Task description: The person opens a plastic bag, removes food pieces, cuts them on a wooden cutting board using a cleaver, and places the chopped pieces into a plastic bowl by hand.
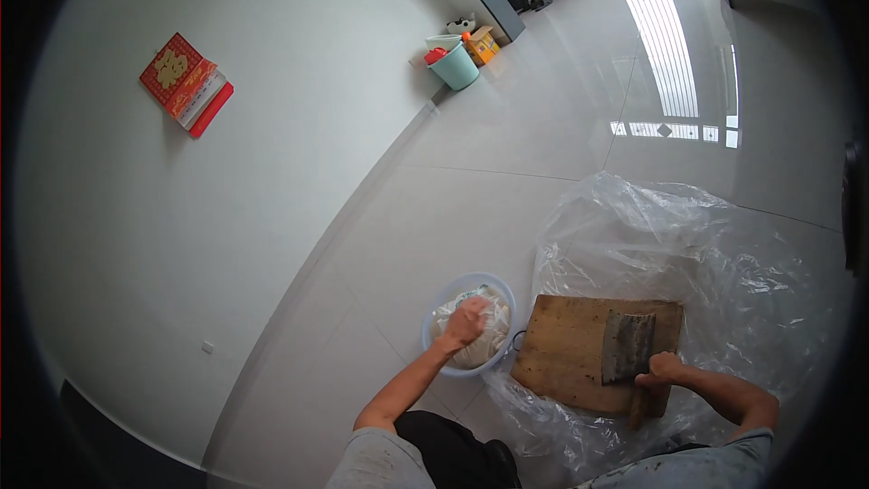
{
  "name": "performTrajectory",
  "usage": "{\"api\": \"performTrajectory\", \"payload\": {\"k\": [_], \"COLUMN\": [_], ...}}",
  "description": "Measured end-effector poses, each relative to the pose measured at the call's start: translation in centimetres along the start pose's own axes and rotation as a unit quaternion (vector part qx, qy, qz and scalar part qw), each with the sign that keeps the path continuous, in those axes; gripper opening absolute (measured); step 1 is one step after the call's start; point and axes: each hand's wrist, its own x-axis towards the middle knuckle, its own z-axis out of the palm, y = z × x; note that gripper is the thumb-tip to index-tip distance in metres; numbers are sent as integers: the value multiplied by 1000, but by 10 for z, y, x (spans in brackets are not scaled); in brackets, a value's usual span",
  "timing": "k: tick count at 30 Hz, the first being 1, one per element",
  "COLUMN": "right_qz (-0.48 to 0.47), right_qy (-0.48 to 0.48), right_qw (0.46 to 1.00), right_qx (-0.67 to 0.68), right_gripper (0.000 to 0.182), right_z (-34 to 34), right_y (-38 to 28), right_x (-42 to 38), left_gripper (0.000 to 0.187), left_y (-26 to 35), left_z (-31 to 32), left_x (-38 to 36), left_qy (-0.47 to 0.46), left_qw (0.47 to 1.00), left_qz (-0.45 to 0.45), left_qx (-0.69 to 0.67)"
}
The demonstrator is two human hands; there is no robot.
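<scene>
My left hand is over a light blue basin, its fingers curled against a whitish plastic bag inside; what they hold is hidden. On the right, my right hand is closed on a cleaver where the handle meets the blade. The broad, dark blade lies over a worn wooden chopping board, and its wooden handle points back towards me. A small dark ring sticks out from the board's left edge, close to the basin.
A crumpled clear plastic sheet spreads under and around the board on the tiled floor. A pale wall runs along the left. Farther off stand a turquoise bin and a yellow-orange box, with shoes near the door.
</scene>
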Motion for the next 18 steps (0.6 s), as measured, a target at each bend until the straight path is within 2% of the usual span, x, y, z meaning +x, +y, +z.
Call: {"api": "performTrajectory", "payload": {"k": [2, 5, 8, 9, 11, 13, 16, 18], "right_qz": [-18, 1, -86, -129, -203, -259, -327, -355], "right_qy": [-41, -75, -24, -23, -22, -10, -1, 16], "right_qw": [998, 987, 985, 978, 947, 929, 913, 913], "right_qx": [-54, -139, -147, -163, -247, -266, -243, -199], "right_gripper": [58, 57, 51, 47, 41, 35, 32, 29], "right_z": [-4, -36, -67, -83, -110, -129, -139, -133], "right_y": [1, -11, -20, -37, -89, -143, -204, -222], "right_x": [3, -2, 30, 38, 48, 50, 55, 53], "left_gripper": [30, 38, 46, 52, 53, 51, 45, 40], "left_y": [-28, -79, -78, -85, -75, -76, -93, -99], "left_z": [-3, 15, 27, 27, 16, 15, 25, 31], "left_x": [-13, -32, -54, -52, -41, -37, -30, -31], "left_qy": [45, -148, -105, -114, -100, -109, -159, -201], "left_qw": [995, 974, 983, 982, 970, 956, 941, 929], "left_qz": [-53, -157, -137, -150, -220, -268, -295, -306], "left_qx": [73, 65, 56, 14, 26, 39, 55, 55]}}
